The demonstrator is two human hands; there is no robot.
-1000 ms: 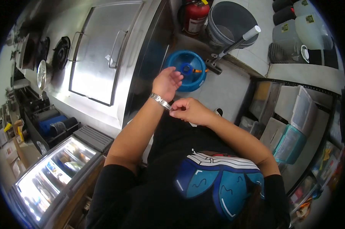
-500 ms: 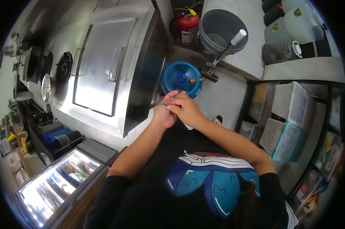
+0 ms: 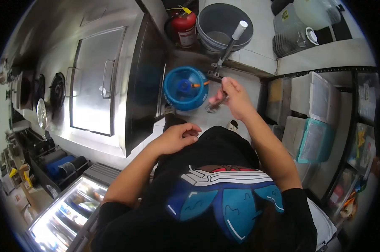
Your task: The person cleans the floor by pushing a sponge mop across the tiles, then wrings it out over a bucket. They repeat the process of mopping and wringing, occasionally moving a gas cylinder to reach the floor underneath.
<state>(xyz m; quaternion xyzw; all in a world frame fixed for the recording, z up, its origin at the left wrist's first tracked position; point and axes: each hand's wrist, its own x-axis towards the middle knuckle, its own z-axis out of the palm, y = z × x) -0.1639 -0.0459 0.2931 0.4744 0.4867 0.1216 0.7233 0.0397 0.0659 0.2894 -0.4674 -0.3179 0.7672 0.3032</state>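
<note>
My right hand (image 3: 239, 100) is closed on a shiny metal band (image 3: 211, 108), like a bracelet or watch strap, which hangs blurred below the fingers. It is held out over the floor, to the right of a blue gas cylinder (image 3: 173, 94) with an orange hose on top. My left hand (image 3: 178, 139) is in front of my dark clothing, fingers loosely curled and thumb apart, with nothing visible in it. Its wrist looks bare.
A steel counter (image 3: 95, 84) with burners stands on the left. Beyond the cylinder are a fire extinguisher (image 3: 184, 27), a grey bucket (image 3: 244, 35) and a white-ended pole (image 3: 240, 30). Shelving with plastic boxes (image 3: 318, 138) lines the right; a lit display case (image 3: 68, 214) is lower left.
My hands, together at the left wrist with a metal band there, have separated. My right hand moved right, carrying the band; my left hand dropped toward my body. The view shifted slightly.
</note>
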